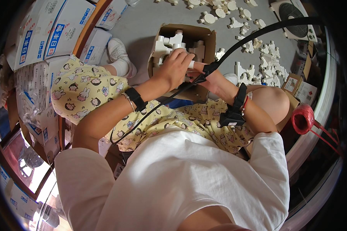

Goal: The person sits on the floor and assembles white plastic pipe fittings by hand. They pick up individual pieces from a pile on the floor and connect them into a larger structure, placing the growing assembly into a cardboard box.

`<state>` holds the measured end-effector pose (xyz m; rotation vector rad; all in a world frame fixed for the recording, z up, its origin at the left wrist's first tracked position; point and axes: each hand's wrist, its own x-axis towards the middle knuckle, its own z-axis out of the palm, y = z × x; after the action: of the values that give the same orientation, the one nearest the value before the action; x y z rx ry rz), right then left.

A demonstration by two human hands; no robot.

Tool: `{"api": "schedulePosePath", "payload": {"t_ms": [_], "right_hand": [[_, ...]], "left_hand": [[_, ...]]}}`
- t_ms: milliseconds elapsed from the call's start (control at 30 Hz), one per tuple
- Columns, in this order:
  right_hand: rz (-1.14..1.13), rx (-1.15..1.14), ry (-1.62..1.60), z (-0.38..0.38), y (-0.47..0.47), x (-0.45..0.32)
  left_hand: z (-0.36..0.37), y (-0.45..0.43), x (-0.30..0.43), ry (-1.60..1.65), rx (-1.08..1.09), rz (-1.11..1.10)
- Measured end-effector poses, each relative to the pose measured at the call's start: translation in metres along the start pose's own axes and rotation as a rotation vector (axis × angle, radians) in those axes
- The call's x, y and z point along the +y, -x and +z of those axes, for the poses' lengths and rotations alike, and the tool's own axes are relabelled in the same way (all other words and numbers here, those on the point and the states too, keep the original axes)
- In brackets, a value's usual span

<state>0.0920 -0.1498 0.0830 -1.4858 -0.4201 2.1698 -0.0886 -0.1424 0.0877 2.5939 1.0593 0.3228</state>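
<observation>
A cardboard box (211,43) with its flaps up stands between my legs and contains several white plastic pipe fittings (177,39), some with tee-shaped branches. Over the box's middle, my left hand (177,65) curls its fingers around a white pipe fitting (191,64). My right hand (204,76) meets it from the other side, with its fingers at the same fitting. Most of that fitting is hidden by my fingers, and a black cable (179,91) crosses in front of the right hand.
Loose white fittings (267,65) lie in heaps on the grey floor (138,26) beyond and right of the box. Printed cartons (66,31) are stacked at left. A box fan (292,20) stands at far right, with a red twine roll (303,119) nearer.
</observation>
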Motion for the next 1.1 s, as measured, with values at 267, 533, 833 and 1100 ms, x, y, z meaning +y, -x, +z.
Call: {"api": "schedulePosePath", "payload": {"t_ms": [267,533,833,1100], "right_hand": [[-0.026,-0.110,-0.050,-0.014,-0.017,0.020],[0.070,-0.043,-0.112,-0.019,-0.036,0.048],[0.184,-0.074,-0.112,-0.014,-0.050,0.072],[0.229,-0.286,-0.187,-0.025,-0.073,0.077]], "left_hand": [[0.012,0.009,-0.003,0.070,0.045,0.038],[0.012,0.019,-0.004,-0.046,-0.110,0.000],[0.027,0.014,0.001,-0.202,-0.528,0.013],[0.046,0.012,-0.009,-0.259,-0.533,-0.026]]}}
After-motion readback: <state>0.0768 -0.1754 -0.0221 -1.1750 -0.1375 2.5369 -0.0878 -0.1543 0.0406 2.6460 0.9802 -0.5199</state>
